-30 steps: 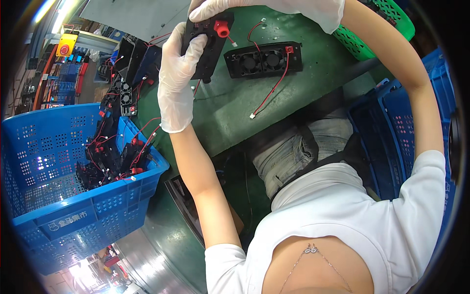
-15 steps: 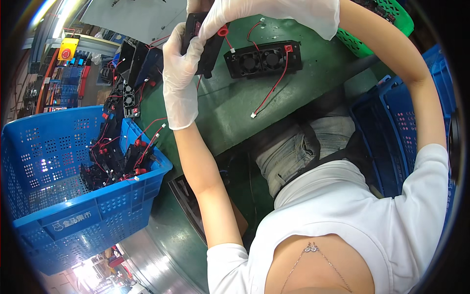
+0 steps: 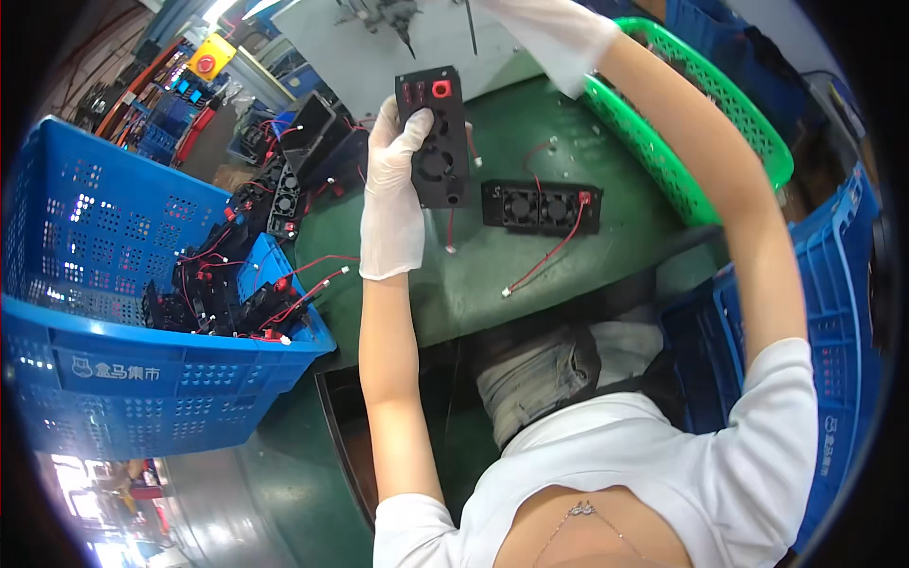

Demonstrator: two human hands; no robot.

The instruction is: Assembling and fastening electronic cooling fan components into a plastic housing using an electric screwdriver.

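Observation:
My left hand (image 3: 394, 194), in a whitish glove, grips a black fan panel (image 3: 449, 123) by its left side, thumb across its face. The panel stands upright over the green table, with a red connector at its top and a thin red wire hanging below. At the top edge is the gloved wrist of my right hand (image 3: 559, 33); its fingers lie outside the picture. A second black fan panel (image 3: 540, 208) with two fans and a red wire lies on the table, right of the held one.
A blue crate (image 3: 123, 327) at the left holds several wired black parts. More parts (image 3: 284, 194) lie on the table's left side. A green basket (image 3: 696, 180) stands at the right, and a pointed metal tool (image 3: 402, 24) hangs beyond the held panel. Blue crates (image 3: 805, 284) stand right of me.
My right hand has left the held panel and moved up and right, to the picture's edge. The left hand now holds the panel alone, its face toward me. The whole view has shifted.

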